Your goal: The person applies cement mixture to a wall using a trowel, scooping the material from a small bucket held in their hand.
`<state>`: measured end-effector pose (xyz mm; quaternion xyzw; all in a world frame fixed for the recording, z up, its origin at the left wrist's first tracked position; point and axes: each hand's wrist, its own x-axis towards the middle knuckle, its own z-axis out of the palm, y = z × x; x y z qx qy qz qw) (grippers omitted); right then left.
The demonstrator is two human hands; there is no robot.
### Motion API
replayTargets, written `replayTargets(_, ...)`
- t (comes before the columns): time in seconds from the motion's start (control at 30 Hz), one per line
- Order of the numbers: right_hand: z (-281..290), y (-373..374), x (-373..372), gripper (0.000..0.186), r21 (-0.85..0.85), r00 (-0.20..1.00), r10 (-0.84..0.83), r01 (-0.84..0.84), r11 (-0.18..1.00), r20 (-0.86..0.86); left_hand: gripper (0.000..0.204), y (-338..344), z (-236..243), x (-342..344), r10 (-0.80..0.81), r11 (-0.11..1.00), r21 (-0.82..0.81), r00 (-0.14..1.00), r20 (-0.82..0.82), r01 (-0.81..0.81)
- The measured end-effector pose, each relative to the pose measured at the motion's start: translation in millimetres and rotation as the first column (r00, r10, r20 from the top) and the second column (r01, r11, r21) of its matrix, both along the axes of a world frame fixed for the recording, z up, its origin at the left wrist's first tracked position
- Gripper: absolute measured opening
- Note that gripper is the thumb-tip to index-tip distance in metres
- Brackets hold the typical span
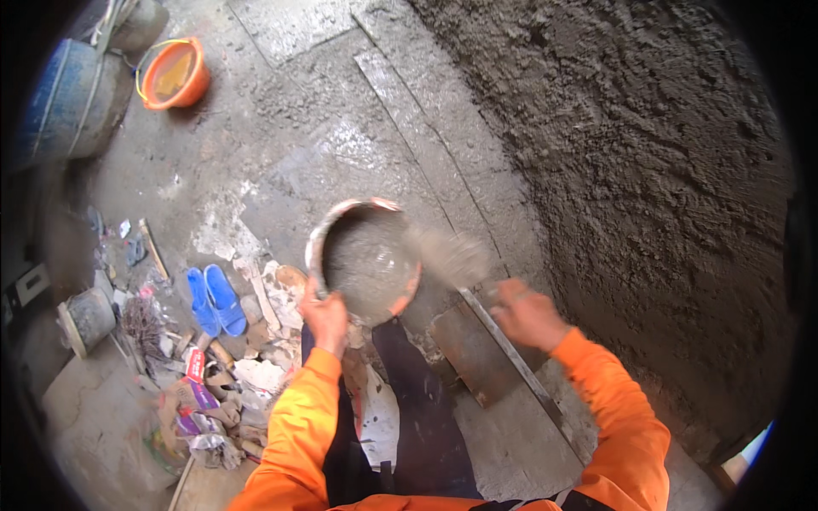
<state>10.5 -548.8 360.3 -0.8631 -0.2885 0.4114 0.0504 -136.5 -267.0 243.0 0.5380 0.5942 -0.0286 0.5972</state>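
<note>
Left hand [325, 317]: raised, gripped rim of mortar pan [365, 260]. Right hand [527, 315]: arm bent, clenched on blurred trowel [450, 254] beside pan, near plastered wall [648, 170].

Left of grey mortar pan [365, 260]: blue sandals [215, 300], orange bucket [173, 73], blue drum [53, 100]. Right: grey rough-textured wall [648, 153]. Below: orange sleeves [300, 417].

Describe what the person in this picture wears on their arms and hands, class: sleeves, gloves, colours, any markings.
Both arms are covered by long, bright orange sleeves, the left sleeve and the right sleeve, reaching down to the wrists. The cloth is plain, loose and creased, with no visible markings or stripes. The left hand and right hand are bare: no gloves, and no watch or rings can be made out.
</note>
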Motion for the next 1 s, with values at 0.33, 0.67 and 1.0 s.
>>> replayTargets(0.33, -63.3, 78.4, -32.7, 0.038, 0.141, 0.987, -0.150, 0.141, 0.980, 0.059, 0.068, -3.8, 93.3, 59.4, -0.508, 0.849, 0.386, 0.761, 0.403, 0.362)
replayTargets(0.67, -87.6, 85.3, -35.2, 0.030, 0.297, 0.899, -0.332, 0.246, 0.922, 0.286, 0.062, 8.8, 74.3, 70.1, -0.350, 0.934, 0.250, 0.795, 0.496, 0.255)
replayTargets(1.0, -75.0, 63.9, -55.5, 0.037, 0.396, 0.938, -0.301, 0.346, 0.850, -0.173, 0.048, 28.6, -1.1, 0.5, 0.099, 0.995, -0.006, 0.973, 0.210, -0.100)
